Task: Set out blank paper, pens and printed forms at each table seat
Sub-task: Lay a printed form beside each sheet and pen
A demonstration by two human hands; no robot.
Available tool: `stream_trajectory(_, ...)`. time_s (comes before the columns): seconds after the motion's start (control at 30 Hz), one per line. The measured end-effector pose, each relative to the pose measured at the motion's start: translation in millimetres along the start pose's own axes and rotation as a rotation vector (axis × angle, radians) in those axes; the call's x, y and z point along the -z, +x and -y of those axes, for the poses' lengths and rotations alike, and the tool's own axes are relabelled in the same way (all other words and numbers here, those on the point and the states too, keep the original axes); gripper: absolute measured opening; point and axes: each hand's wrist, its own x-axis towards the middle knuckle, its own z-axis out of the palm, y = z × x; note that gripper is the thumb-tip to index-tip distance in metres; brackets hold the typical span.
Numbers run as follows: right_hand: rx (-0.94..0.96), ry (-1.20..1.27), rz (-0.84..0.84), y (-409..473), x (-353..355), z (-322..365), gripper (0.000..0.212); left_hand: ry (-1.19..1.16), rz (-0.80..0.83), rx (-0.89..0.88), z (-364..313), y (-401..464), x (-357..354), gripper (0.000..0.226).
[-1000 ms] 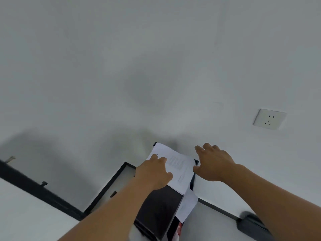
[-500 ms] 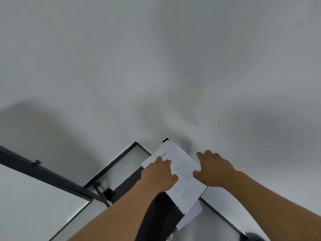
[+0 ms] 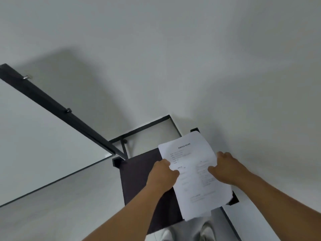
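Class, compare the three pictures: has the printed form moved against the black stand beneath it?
Yes. The printed form, gripped by left hand and right hand, has slid toward the person along the black stand.

Small black stand, dark flat top, black frame. On it: printed forms, a stack at its 3 o'clock edge, overhanging; grey floor beneath.

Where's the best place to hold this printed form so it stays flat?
Probably by both long edges at mid-length, from either side, as the left hand and right hand now grip the printed form: thin paper sags when pinched at a single corner.
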Motion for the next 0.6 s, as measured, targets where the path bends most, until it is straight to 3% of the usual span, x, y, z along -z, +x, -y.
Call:
stream_trajectory(0.27, -0.016, 0.186, -0.028, 41.6, -14.2, 0.1, 0.059, -0.337, -0.074, 0.230, 11.7, 14.7, -30.0, 0.025)
stream_trajectory(0.43, -0.034, 0.334, -0.062, 50.6, -18.9, -4.8, 0.040, -0.506, -0.149, 0.314, 8.3, 21.2, -39.6, 0.032)
stream_trajectory(0.6, -0.068, 0.493, -0.051, 65.5, -25.2, -6.1, 0.048, -0.618, -0.152, 0.332, 5.6, 23.6, -44.9, 0.020)
